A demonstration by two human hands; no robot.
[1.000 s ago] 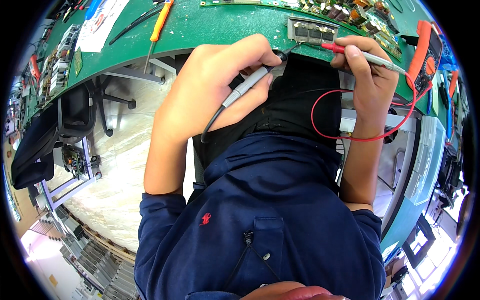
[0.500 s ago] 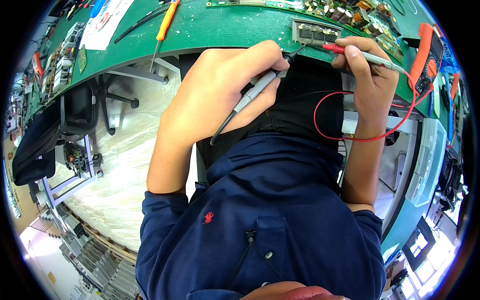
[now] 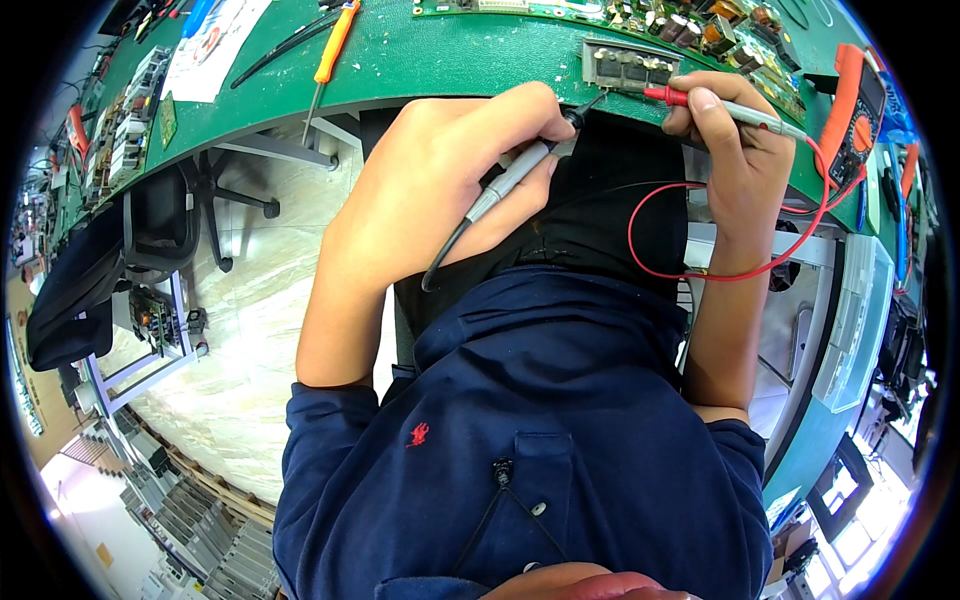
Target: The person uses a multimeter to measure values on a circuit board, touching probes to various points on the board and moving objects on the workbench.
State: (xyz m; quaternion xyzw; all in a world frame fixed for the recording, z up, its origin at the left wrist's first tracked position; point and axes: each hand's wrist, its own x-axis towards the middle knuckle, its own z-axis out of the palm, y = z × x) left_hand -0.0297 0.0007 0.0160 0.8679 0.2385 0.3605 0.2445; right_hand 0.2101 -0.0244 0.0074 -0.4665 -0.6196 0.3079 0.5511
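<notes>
My left hand point(image 3: 440, 175) is closed on a grey-and-black test probe point(image 3: 505, 182), its thin tip reaching up to the lower edge of a grey metal part with black components in a row point(image 3: 632, 62). My right hand point(image 3: 735, 135) grips a red-and-grey probe point(image 3: 740, 112), its red end at the lower right of that metal part. Whether either tip touches it, I cannot tell. A red lead loops from this probe to an orange multimeter point(image 3: 845, 110) at the bench's right.
The green bench point(image 3: 470, 55) holds a circuit board point(image 3: 710, 30), an orange-handled screwdriver point(image 3: 335, 45), black tool or cable point(image 3: 280, 50), white paper point(image 3: 210, 60), and electronic modules point(image 3: 125, 115) at left. Below are a black chair point(image 3: 155, 225) and a clear plastic bin point(image 3: 850, 330) at right.
The view and my left hand with its probe shifted slightly rightward and downward from one second ago; little differs from half a second ago. Both hands keep their probes.
</notes>
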